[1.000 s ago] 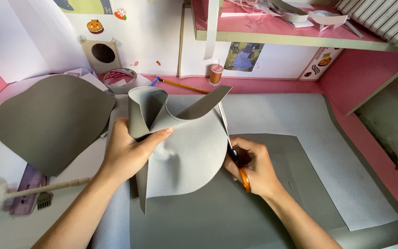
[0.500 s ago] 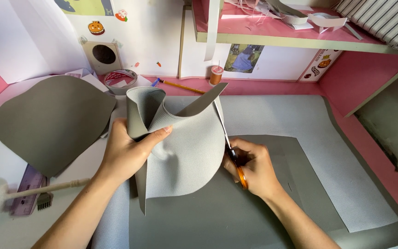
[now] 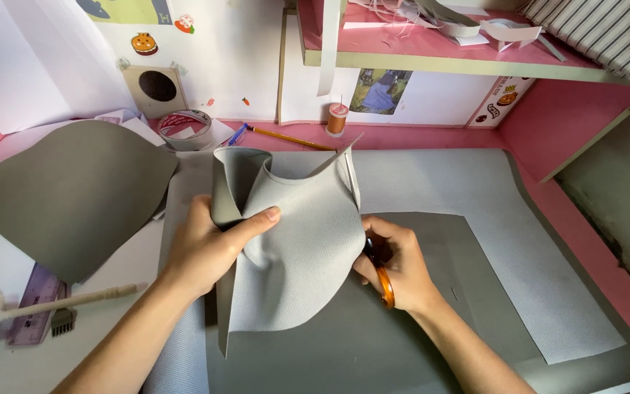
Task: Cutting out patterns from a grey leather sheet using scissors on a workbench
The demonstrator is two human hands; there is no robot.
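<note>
Both hands up: left hand (image 3: 209,248) fingers pinch grey sheet (image 3: 297,255), right hand (image 3: 395,266) fingers grip orange-handled scissors (image 3: 384,284).

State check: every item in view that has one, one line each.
Left hand: gripping grey sheet
Right hand: holding orange-handled scissors
Grey sheet: curled, lifted off table
Oval grey piece: lying flat
Tape roll: lying flat
Thread spool: upright
Mallet: lying down
</note>
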